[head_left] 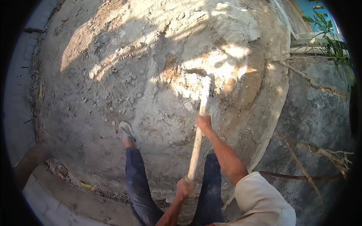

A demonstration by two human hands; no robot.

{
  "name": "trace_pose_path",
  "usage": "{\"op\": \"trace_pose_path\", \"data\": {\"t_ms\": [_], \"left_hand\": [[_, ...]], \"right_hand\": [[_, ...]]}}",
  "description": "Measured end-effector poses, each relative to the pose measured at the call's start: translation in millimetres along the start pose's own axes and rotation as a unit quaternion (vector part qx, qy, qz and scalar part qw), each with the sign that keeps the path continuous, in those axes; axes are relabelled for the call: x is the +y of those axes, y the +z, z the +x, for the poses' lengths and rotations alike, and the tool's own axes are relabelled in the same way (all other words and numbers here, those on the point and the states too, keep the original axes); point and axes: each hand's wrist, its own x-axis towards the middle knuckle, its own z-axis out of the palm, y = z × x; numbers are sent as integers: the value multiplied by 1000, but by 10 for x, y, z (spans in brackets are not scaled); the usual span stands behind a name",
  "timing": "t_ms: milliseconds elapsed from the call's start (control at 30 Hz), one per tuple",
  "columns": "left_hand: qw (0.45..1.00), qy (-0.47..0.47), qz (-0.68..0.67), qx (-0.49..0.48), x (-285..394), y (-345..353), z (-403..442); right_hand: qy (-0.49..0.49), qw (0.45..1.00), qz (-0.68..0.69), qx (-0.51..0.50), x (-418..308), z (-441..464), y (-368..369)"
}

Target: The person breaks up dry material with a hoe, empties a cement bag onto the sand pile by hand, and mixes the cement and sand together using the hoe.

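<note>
A long pale wooden handle (196, 150), which looks like that of a hoe, slants from between my legs up to the broken soil. My right hand (204, 125) wraps around it about midway. Lower down, near the butt end, my left hand (185, 187) is closed around the same handle. The far end of the tool is whitened with dirt and meets the loose earth (188, 84). Its head is mostly hidden there, so its shape is unclear.
My sandalled foot (127, 132) stands on the crumbly ground at left. A concrete edge (271, 128) runs along the right, with cut branches (313, 81) and roots (328, 154) beyond. A block wall (19, 86) borders the left. Sunlit patches and shade cover the soil.
</note>
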Motion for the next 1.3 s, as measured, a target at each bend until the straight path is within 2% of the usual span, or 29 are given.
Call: {"op": "trace_pose_path", "data": {"t_ms": [33, 100, 167, 233, 267, 300, 400, 433, 500, 567, 633, 667, 700, 733, 800, 867, 933, 967, 1000, 1067, 1133, 1200, 1267, 1300], "left_hand": [[999, -19, 36, 19, -257, 74, -118], [997, -75, 19, 23, -832, 270, -235], [992, -111, 63, 17, -1078, 394, -389], [985, -150, 89, 18, -1324, 674, -544], [975, -174, 135, -17, -1512, 850, -613], [962, -195, 181, -52, -1650, 999, -635], [965, -214, 143, -41, -1856, 1260, -570], [967, -211, 134, -40, -1728, 1248, -515], [991, -117, 40, 51, -990, 766, -291], [988, -15, 110, 109, -574, 311, 333], [983, 81, 119, 114, 305, -436, 791], [976, 161, 55, 133, 688, -786, 948], [963, 222, 47, 147, 928, -1118, 1203], [949, 278, -42, 146, 1054, -1328, 1550], [929, 342, -14, 143, 1581, -1910, 1785], [939, 322, -47, 109, 1803, -2253, 1920], [951, 292, -77, 70, 1629, -2246, 2084], [904, 328, -274, 6, 1434, -2114, 2147], [815, 349, -459, -57, 1229, -2006, 2243], [873, 254, -411, -63, 992, -1880, 2326], [711, 242, -648, -124, 1046, -1740, 1987], [847, 236, -476, 12, 1078, -1759, 1660], [914, 172, -365, 40, 1044, -1854, 1253], [915, 162, -368, 30, 961, -1843, 1099]], "right_hand": [[18, 999, 29, -8, 290, -93, 2], [31, 996, 81, -18, 736, -387, -74], [45, 995, 85, 1, 1018, -725, -167], [49, 994, 93, -30, 1440, -976, -324], [60, 993, 94, -38, 1585, -1157, -406], [70, 992, 98, -47, 1607, -1317, -445], [27, 997, 60, -51, 1244, -1781, -455], [22, 997, 53, -54, 1110, -1805, -465], [-83, 985, 127, -85, 617, -1698, -317], [-159, 976, 109, -100, -202, -1500, -98], [-268, 952, 83, -124, -1064, -1264, 182], [-342, 929, 57, -133, -1551, -1197, 333], [-412, 900, 36, -138, -2040, -1136, 484], [-438, 887, 105, -106, -2408, -917, 809], [-450, 889, 67, -54, -3068, -792, 1195], [-460, 887, 32, -21, -3367, -227, 1559], [-419, 907, -24, -19, -3280, 176, 1846], [-415, 909, -26, -20, -3149, 334, 1961], [-411, 911, -36, -26, -3004, 452, 2052], [-402, 914, -54, -29, -2856, 513, 2120], [-362, 923, -119, -52, -2789, 456, 2152], [-355, 925, -127, -43, -2677, 359, 2297], [-340, 921, -186, -21, -2536, 254, 2397], [-401, 866, -299, -23, -2277, 828, 2366]]}}
